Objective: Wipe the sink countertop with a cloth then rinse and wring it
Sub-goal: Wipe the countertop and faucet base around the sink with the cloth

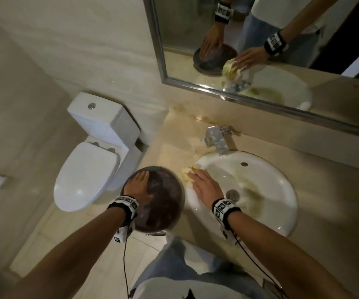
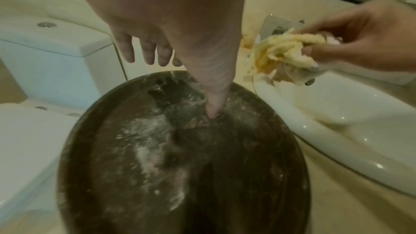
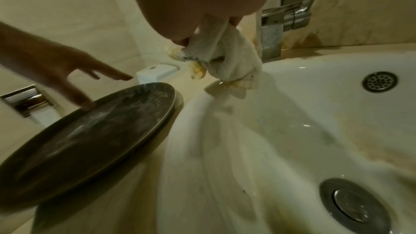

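Observation:
A crumpled yellow-white cloth (image 1: 186, 174) (image 2: 290, 53) (image 3: 227, 61) is gripped in my right hand (image 1: 202, 183) (image 2: 360, 40) at the left rim of the white sink (image 1: 267, 197) (image 3: 315, 131). The cloth hangs over the rim, where it meets the beige countertop (image 1: 174, 145). My left hand (image 1: 138, 186) (image 2: 157, 29) (image 3: 58, 70) lies flat with straight fingers on a dark round plate (image 1: 165, 203) (image 2: 180, 166) (image 3: 90, 125) that sits on the counter's left end. The sink bowl carries yellowish stains near the drain (image 1: 232, 195) (image 3: 351, 202).
A chrome faucet (image 1: 217, 137) (image 3: 283, 20) stands behind the sink, with brown stains on the counter around it. A white toilet (image 1: 92, 167) (image 2: 33, 113) is to the left, below counter level. A mirror (image 1: 260, 39) hangs above. A paper holder (image 3: 24, 100) is on the left wall.

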### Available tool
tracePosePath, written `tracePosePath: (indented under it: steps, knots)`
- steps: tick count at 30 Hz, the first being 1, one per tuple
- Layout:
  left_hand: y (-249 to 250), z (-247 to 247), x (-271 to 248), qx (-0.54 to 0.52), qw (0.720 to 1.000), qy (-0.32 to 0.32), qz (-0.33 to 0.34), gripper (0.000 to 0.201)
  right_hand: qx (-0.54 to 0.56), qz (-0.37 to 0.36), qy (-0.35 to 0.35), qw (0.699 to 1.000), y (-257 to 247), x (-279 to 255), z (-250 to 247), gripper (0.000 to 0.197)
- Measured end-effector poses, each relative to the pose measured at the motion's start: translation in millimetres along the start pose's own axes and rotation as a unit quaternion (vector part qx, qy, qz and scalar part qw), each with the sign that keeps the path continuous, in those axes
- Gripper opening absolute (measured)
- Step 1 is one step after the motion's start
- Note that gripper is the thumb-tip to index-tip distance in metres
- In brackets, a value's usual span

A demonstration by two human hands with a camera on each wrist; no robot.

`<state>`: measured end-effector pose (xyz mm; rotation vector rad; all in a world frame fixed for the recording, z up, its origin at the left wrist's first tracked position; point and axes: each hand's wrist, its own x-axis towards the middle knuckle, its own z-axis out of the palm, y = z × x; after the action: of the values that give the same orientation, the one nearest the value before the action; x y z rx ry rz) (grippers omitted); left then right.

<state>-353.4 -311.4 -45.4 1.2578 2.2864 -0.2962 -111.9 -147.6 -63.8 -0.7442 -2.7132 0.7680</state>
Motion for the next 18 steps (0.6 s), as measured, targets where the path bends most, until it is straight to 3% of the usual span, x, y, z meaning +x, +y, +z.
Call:
tracePosePath:
  steps: [4, 8, 14, 18]
  knots:
    - [-40, 16, 8, 0.028, 0.999, -0.001, 0.046, 0.126, -0.051, 0.089, 0.029, 0.994, -8, 39, 7, 0.044]
    - [-52, 34, 18, 0.053, 0.991, -0.029, 0.118, 0.136, -0.064, 0.166, 0.050, 0.983, -10, 62, 8, 0.046]
    - [-47, 43, 27, 0.085, 0.975, -0.020, 0.206, 0.138, -0.074, 0.246, -0.011, 0.966, -2, 75, 31, 0.048]
    - [-51, 49, 33, 0.102, 0.968, -0.020, 0.230, 0.136, -0.074, 0.250, -0.056, 0.964, 0, 71, 48, 0.052]
